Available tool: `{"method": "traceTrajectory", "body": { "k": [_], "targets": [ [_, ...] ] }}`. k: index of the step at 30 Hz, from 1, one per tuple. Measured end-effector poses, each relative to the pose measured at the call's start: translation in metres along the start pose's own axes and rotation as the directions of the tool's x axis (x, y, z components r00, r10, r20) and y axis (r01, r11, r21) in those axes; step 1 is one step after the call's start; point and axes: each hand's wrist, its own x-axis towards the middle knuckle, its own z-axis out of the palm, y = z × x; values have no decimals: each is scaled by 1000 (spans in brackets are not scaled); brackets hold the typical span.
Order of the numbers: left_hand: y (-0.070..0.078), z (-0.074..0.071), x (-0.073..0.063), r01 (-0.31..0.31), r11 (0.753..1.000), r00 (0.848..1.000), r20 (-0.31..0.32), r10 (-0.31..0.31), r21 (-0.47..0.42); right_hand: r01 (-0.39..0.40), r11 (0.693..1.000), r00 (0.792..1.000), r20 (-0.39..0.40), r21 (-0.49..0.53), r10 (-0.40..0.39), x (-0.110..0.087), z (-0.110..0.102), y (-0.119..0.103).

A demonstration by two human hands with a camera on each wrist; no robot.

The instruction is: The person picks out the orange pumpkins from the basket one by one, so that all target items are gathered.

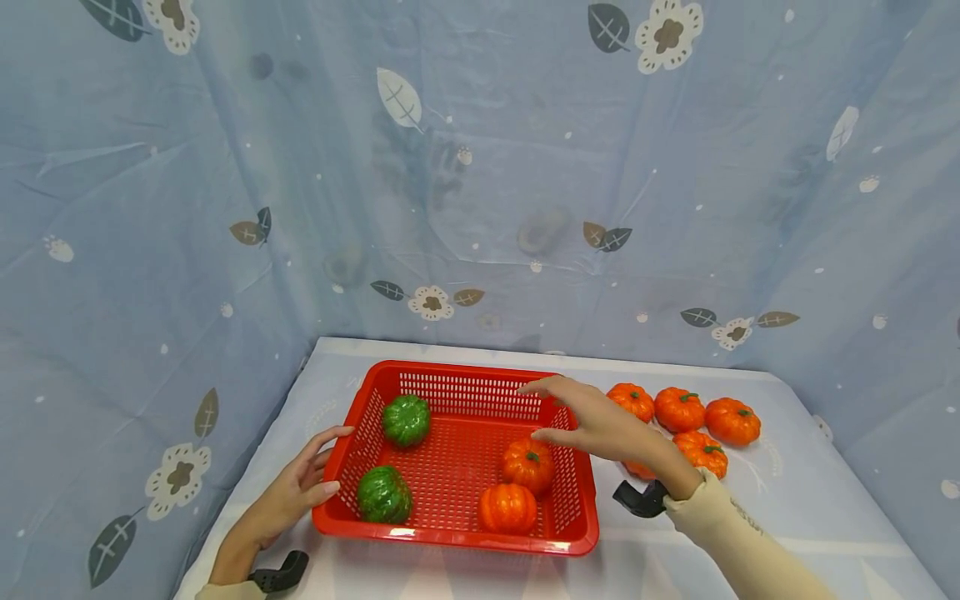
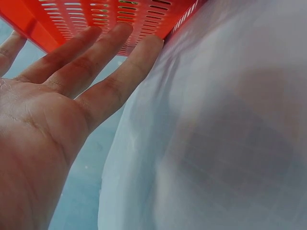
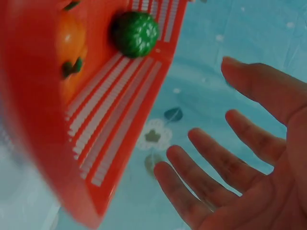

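Note:
A red plastic basket [image 1: 457, 546] with slotted walls stands on the table. Two green pumpkins [image 1: 407, 421] lie along its left side, and two orange pumpkins [image 1: 507, 509] lie at its front right. My left hand [image 1: 288, 492] is at the basket's left side; in the left wrist view its straight fingers [image 2: 91, 62] reach the slotted outer wall. Over the basket's right side hovers my right hand [image 1: 592, 417], fingers spread and holding nothing. The right wrist view shows that bare palm beside the basket wall, with a green pumpkin [image 3: 135, 34] inside.
To the right of the basket, several orange pumpkins [image 1: 733, 422] lie grouped on the pale tablecloth [image 1: 810, 492], partly hidden by my right forearm. A blue patterned curtain [image 1: 487, 183] hangs behind the table and on both sides.

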Motion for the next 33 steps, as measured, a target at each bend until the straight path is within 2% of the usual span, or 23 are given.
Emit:
{"method": "traceTrajectory", "body": {
  "k": [6, 12, 17, 22, 25, 28, 31, 33],
  "targets": [
    [-1, -1, 1, -7, 1000, 1000, 8, 7, -7, 32, 998, 988, 148, 45, -38, 17, 16, -13],
    [-1, -2, 1, -5, 1000, 1000, 9, 5, -7, 32, 998, 960, 278, 56, -46, 26, 35, -18],
    [-1, -2, 1, -6, 1000, 1000, 10, 6, -9, 39, 999, 916, 398, 38, -51, 30, 46, -23],
    [-2, -3, 0, -18, 1000, 1000, 18, 19, -19, 117, 993, 865, 492, -6, -99, 32, 53, -26],
    [-2, -3, 0, -14, 1000, 1000, 17, 14, -19, 169, 986, 840, 522, 9, -149, 36, 57, -24],
    [-1, -1, 0, -4, 1000, 1000, 8, 4, -7, 228, 973, 833, 516, 13, -202, 41, 61, -20],
    [0, 0, 0, 3, 1000, 1000, -2, -3, 1, 264, 964, 844, 490, -24, -218, 46, 63, -18],
    [0, 0, 0, 3, 1000, 1000, -1, -3, 3, 247, 968, 854, 483, -53, -191, 47, 65, -18]
  ]
}}
